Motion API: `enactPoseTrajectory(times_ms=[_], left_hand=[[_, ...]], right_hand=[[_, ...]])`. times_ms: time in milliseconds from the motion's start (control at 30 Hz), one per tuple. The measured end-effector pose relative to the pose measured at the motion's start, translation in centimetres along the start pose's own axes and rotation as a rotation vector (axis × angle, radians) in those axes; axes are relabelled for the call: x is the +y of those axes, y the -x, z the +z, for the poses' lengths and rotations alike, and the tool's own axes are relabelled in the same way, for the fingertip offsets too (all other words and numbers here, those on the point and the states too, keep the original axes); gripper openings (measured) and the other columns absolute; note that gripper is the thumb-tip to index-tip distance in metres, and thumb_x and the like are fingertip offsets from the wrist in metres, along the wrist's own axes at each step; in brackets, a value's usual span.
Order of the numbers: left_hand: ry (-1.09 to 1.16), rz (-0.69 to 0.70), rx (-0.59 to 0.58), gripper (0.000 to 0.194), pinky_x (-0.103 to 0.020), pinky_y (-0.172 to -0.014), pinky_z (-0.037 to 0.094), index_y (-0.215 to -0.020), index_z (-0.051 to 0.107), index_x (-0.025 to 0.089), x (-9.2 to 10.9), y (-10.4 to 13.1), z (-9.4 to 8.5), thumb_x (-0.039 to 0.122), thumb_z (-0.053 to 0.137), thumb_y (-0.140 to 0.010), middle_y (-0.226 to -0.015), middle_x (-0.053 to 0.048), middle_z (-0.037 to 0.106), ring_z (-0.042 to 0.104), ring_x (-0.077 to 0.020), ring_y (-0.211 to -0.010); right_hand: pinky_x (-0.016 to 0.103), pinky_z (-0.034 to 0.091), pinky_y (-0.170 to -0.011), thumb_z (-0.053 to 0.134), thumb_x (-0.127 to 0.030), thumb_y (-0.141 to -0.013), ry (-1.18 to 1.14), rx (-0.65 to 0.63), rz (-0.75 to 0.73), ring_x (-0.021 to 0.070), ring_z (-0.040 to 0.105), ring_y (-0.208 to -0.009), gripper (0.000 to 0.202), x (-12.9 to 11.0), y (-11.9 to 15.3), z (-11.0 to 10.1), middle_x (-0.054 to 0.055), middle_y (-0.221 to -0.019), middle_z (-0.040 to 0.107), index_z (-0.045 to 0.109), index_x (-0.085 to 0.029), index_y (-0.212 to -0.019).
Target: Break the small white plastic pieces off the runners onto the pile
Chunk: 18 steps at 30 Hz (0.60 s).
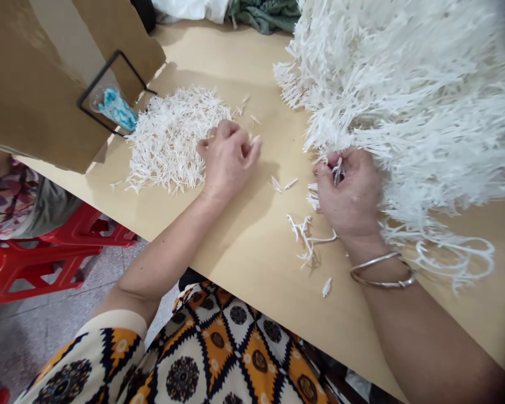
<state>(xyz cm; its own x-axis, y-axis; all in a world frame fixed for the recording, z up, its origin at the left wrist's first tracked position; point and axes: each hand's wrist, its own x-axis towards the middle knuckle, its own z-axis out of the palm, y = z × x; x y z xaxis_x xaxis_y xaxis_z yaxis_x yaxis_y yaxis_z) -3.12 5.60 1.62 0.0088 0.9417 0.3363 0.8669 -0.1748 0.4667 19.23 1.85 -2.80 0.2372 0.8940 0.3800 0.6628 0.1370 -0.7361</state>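
My left hand (231, 160) is at the right edge of a small heap of short white plastic pieces (172, 137), fingers curled in. A pale bit shows at its fingertips, too small to make out. My right hand (349, 193), a silver bangle on its wrist, is closed at the near edge of a large mound of white branched plastic strands (404, 101). White strands show between its thumb and fingers, with a greyish bit I cannot identify. Between the hands lie a few loose white pieces (275, 184) and a branched white sprig (307, 238).
A cardboard box (59, 73) stands at the left, with a black wire frame (103, 73) and a clear cup with blue-and-white contents (115, 109) beside it. Cloth (265, 14) lies at the far edge. Red stools (46, 261) and a seated person's clothing (8, 202) are at the left.
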Motion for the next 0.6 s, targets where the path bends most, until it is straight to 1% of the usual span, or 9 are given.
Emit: enactPoseTrajectory(times_ms=[67,133,200,300,367,400,467,500,600], left_hand=[[-0.033,-0.101,0.076,0.026,-0.055,-0.104,0.039,-0.089,0.063,0.023,-0.8,-0.5,0.1,0.038,0.084,-0.090,-0.126,-0.009,0.063,0.057,-0.0323,-0.122],[-0.012,-0.061,0.083,0.027,-0.053,-0.105,0.040,-0.102,0.064,0.025,-0.9,-0.5,0.3,0.034,0.086,-0.088,-0.130,-0.009,0.063,0.058,-0.0315,-0.124],[0.039,0.136,-0.016,0.022,-0.050,-0.108,0.039,-0.110,0.064,0.025,-0.4,0.1,0.6,0.037,0.076,-0.097,-0.129,-0.008,0.066,0.061,-0.0287,-0.124],[0.104,0.519,-0.249,0.021,-0.045,-0.110,0.037,-0.114,0.066,0.025,0.5,1.1,1.3,0.044,0.061,-0.107,-0.125,-0.006,0.072,0.064,-0.0254,-0.123],[0.125,0.685,-0.351,0.020,-0.041,-0.107,0.038,-0.112,0.069,0.024,0.9,1.5,1.7,0.041,0.058,-0.109,-0.125,-0.005,0.074,0.065,-0.0237,-0.122],[0.122,0.720,-0.372,0.021,-0.040,-0.106,0.038,-0.110,0.070,0.024,0.9,1.6,1.9,0.038,0.055,-0.110,-0.125,-0.005,0.074,0.065,-0.0234,-0.122],[0.080,0.716,-0.362,0.024,-0.039,-0.103,0.040,-0.109,0.071,0.022,0.9,1.7,2.2,0.034,0.050,-0.111,-0.125,-0.007,0.075,0.065,-0.0247,-0.122],[0.044,0.681,-0.336,0.025,-0.041,-0.103,0.040,-0.110,0.072,0.022,0.8,1.6,2.4,0.032,0.049,-0.112,-0.125,-0.008,0.075,0.065,-0.0259,-0.122],[-0.074,0.479,-0.187,0.027,-0.048,-0.106,0.040,-0.110,0.073,0.020,0.2,1.2,3.1,0.024,0.046,-0.110,-0.122,-0.012,0.075,0.063,-0.0302,-0.120]], right_hand=[[0.051,0.060,-0.091,0.062,-0.036,-0.093,0.065,-0.027,-0.013,0.0262,0.070,-0.083,0.014,-0.4,0.1,-0.3,0.008,-0.098,0.073,0.060,-0.027,-0.104],[0.052,0.060,-0.092,0.061,-0.036,-0.094,0.074,-0.052,-0.036,0.0269,0.070,-0.083,0.016,-0.8,0.1,-0.5,0.009,-0.097,0.073,0.061,-0.026,-0.106],[0.052,0.060,-0.095,0.061,-0.037,-0.094,0.048,-0.086,-0.084,0.0277,0.072,-0.089,0.021,-1.1,0.2,-0.6,0.010,-0.101,0.074,0.062,-0.024,-0.111],[0.051,0.059,-0.104,0.060,-0.037,-0.095,-0.004,-0.133,-0.176,0.0287,0.074,-0.107,0.033,-1.2,0.3,-0.6,0.014,-0.113,0.075,0.062,-0.021,-0.124],[0.051,0.059,-0.108,0.060,-0.036,-0.095,-0.008,-0.150,-0.212,0.0288,0.074,-0.114,0.039,-1.2,0.3,-0.6,0.015,-0.120,0.076,0.062,-0.020,-0.131],[0.051,0.058,-0.109,0.060,-0.035,-0.094,0.008,-0.161,-0.223,0.0292,0.074,-0.116,0.042,-1.4,0.3,-0.8,0.015,-0.123,0.076,0.062,-0.020,-0.133],[0.053,0.057,-0.111,0.064,-0.034,-0.091,0.069,-0.185,-0.251,0.0315,0.074,-0.121,0.045,-1.9,0.3,-1.4,0.017,-0.129,0.076,0.064,-0.019,-0.134],[0.054,0.056,-0.113,0.066,-0.033,-0.089,0.105,-0.204,-0.279,0.0335,0.073,-0.125,0.047,-2.3,0.4,-2.0,0.018,-0.132,0.076,0.066,-0.018,-0.133],[0.057,0.051,-0.120,0.067,-0.031,-0.086,0.180,-0.260,-0.372,0.0371,0.069,-0.134,0.049,-3.7,1.1,-4.1,0.020,-0.140,0.073,0.069,-0.016,-0.133]])
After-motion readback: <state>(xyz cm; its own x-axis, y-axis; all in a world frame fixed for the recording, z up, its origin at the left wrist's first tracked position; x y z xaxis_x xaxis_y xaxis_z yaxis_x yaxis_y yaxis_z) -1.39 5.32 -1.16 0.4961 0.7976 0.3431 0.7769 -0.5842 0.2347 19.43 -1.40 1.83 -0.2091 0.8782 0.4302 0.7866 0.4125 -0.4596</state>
